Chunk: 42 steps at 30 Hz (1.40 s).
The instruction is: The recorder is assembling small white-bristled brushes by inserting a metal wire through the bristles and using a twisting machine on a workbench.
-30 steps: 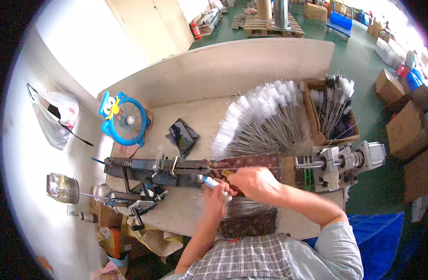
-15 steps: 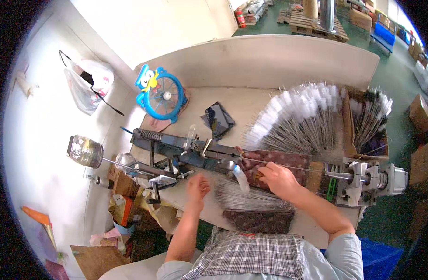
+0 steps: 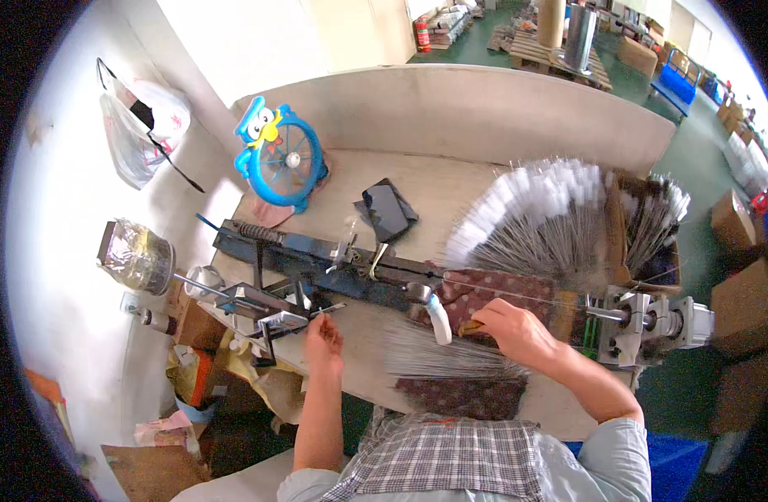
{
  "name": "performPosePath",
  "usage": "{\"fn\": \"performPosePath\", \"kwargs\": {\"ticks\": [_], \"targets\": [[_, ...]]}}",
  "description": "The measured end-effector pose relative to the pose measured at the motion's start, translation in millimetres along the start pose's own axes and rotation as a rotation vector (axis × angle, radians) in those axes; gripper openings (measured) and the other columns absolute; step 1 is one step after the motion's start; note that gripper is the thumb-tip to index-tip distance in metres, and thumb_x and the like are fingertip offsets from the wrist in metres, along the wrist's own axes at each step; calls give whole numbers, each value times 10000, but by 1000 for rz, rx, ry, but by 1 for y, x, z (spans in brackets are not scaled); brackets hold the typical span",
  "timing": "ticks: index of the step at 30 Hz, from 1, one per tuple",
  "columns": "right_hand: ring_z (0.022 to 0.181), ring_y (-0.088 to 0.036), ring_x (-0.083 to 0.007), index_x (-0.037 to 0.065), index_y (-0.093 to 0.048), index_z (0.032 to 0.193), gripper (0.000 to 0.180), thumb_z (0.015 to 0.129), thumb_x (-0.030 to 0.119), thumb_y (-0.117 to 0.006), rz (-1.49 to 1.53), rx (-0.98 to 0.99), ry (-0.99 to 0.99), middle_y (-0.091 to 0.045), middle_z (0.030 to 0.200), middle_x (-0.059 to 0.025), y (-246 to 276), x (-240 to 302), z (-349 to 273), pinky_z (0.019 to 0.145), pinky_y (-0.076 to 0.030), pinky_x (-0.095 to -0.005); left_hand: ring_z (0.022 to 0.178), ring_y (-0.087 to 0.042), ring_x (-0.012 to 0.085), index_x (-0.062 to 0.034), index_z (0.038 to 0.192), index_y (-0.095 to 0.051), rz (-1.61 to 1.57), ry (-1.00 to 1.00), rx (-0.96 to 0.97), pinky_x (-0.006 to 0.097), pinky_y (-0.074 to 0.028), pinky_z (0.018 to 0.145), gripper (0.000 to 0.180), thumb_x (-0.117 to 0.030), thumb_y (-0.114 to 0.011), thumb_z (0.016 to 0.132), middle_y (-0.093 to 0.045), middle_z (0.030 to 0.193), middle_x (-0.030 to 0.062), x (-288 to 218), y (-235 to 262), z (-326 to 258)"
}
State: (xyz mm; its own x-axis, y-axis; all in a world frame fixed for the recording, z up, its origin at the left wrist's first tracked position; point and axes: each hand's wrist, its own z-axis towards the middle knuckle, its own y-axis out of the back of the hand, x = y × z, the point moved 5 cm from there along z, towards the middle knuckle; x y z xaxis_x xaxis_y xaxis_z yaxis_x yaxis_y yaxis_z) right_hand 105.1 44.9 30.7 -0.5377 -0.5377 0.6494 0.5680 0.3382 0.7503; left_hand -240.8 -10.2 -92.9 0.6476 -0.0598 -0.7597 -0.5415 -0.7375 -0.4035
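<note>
My left hand (image 3: 324, 345) is at the left bench fixture (image 3: 279, 320), a black and silver metal frame. Its fingers are curled together at the fixture's right end; whatever they pinch, if anything, is hidden. A small yellow-brown piece (image 3: 469, 328) is gripped in the fingertips of my right hand (image 3: 519, 333), over a dark red spotted cloth (image 3: 476, 289). Between my hands a white bottle-shaped handle (image 3: 439, 320) slants down from a long dark metal rail (image 3: 317, 263). A thin wire (image 3: 518, 295) runs from the rail toward the motor spindle (image 3: 610, 315) on the right.
Loose thin wires (image 3: 442, 356) lie in front of the handle. White-tipped wire brushes (image 3: 534, 217) are fanned out at the back right, beside a cardboard box (image 3: 620, 238) of more brushes. A blue toy-like fan (image 3: 287, 163) and a black pouch (image 3: 387, 211) are farther back.
My left hand has moved left, up to the metal fixture. My right hand has shifted slightly right, and the yellow-brown piece shows more plainly in it. The whole view has shifted a little.
</note>
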Motion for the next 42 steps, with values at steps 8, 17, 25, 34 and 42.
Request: {"fn": "performPosePath", "kwargs": {"ticks": [8,17,25,34,42], "targets": [[754,-593,-304,24,-643,886,184,734,125,-667,-64,-406,8,-619,786,-119,59,-6,4,676,-486,-368,585,-493,96,-30,780,-575,200,-5,475,243,-392,541,102,-111,-597,838,-540,649,7,57,-123,-112],[751,-639,-225,8,-655,948,231,770,154,-660,310,-258,-280,-662,842,-137,58,-40,-12,694,-490,-305,617,-519,59,-26,937,-606,271,1,740,205,-425,552,144,-159,-563,903,-595,753,4,113,-201,-127],[739,-619,-150,10,-661,954,236,774,163,-664,535,-167,-353,-672,836,-112,62,-48,-20,697,-482,-270,606,-541,95,-21,932,-598,333,-74,684,225,-435,552,132,-145,-570,894,-604,748,33,113,-211,-134],[788,-588,-254,55,-666,855,169,751,187,-647,-328,-419,65,-629,799,-71,57,3,28,703,-480,-358,536,-493,81,-59,884,-581,132,97,432,219,-392,493,119,-177,-577,892,-579,714,10,83,-190,-126],[799,-598,-299,51,-675,882,213,779,225,-607,-47,-205,-39,-642,809,-112,37,-6,45,721,-479,-382,530,-516,106,-57,852,-559,167,94,550,229,-419,498,194,-244,-557,906,-568,686,27,86,-185,-118]]}}
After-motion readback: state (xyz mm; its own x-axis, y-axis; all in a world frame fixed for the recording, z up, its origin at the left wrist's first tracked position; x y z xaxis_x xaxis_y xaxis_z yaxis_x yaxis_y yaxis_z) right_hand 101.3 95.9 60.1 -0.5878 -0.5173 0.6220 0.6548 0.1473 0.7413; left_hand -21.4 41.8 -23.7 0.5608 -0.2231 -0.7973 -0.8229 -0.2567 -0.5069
